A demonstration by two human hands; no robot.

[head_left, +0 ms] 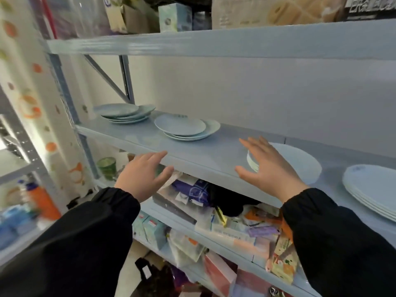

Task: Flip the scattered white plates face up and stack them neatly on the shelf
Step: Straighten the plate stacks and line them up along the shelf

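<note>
My left hand [142, 176] hovers empty at the shelf [192, 155] front edge, fingers [158, 156] spread, holding nothing. My right hand [271, 166] is also released, open in front of the nearest plate stack [300, 161], seemingly touching its rim; I can't be sure. That stack sits close to the lip, so a careless nudge could push it off. Right of it lies another stack [372, 185], equally near the edge. Farther back, the middle pile [186, 127] and the far pile [126, 113] lie skewed; lifting them crooked could let plates slide.
</note>
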